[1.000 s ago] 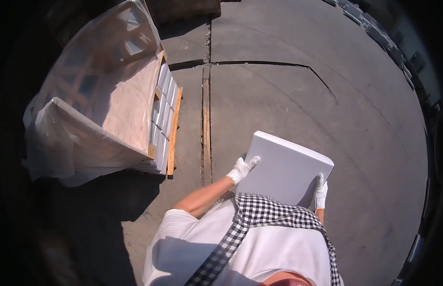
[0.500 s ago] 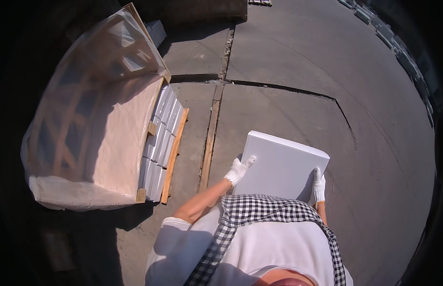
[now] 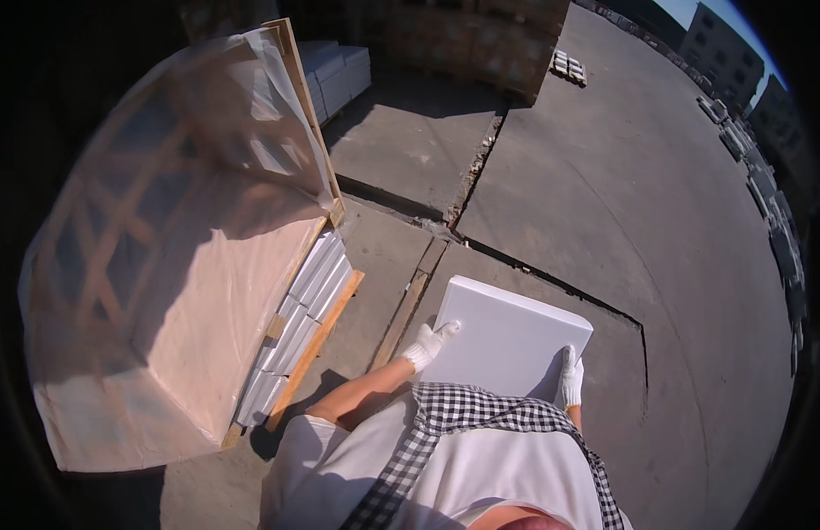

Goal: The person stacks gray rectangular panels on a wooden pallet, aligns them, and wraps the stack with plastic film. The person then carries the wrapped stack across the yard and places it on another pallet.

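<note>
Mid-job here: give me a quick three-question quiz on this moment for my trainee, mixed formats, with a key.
1. True or false: the white slab lies flat on the concrete ground.
2. Which side of the slab does the left hand grip? A) left edge B) far edge C) top face only
3. Fill in: the plastic-wrapped crate with stacked white slabs at its side stands on the person's ____ side.

Key:
1. False; both gloved hands carry it in front of the body, the right hand at its right edge.
2. A
3. left
</note>
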{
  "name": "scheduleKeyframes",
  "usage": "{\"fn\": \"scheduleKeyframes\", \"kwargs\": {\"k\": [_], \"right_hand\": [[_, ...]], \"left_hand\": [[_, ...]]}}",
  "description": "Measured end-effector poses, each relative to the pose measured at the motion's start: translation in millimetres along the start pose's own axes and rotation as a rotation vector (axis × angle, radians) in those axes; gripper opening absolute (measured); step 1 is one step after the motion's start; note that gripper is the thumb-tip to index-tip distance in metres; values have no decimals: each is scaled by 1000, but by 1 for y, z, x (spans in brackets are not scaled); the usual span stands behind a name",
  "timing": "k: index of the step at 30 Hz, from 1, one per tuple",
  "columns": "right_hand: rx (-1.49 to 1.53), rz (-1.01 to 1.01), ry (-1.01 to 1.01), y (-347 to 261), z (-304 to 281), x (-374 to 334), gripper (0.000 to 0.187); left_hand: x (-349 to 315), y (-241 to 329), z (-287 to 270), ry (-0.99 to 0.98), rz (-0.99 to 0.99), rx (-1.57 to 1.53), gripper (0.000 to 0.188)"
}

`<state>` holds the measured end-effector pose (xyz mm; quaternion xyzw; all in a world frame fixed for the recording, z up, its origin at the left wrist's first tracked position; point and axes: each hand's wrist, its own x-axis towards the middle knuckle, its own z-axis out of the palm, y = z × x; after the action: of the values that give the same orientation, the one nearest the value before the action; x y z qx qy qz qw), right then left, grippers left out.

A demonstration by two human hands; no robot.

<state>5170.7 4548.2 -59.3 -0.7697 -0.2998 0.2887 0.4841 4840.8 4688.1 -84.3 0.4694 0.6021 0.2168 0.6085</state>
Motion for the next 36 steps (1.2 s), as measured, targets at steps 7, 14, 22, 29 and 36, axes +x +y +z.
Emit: {"fn": "scheduleKeyframes", "kwargs": {"k": [7, 14, 22, 29, 36], "right_hand": [[39, -23, -107, -94, 114, 163, 47], [79, -7, -288, -166, 259, 356, 52], [-18, -58, -453, -235, 416, 527, 55], [-54, -149, -413, -297, 561, 657, 51], [70, 45, -494, -423, 682, 745, 39]], "left_hand": [[153, 88, -51, 133, 98, -162, 95], [315, 166, -112, 320, 10, -232, 83], [461, 231, -189, 432, 45, -383, 89], [627, 303, -288, 434, -7, -275, 94], [794, 338, -372, 479, -33, -418, 80]]}}
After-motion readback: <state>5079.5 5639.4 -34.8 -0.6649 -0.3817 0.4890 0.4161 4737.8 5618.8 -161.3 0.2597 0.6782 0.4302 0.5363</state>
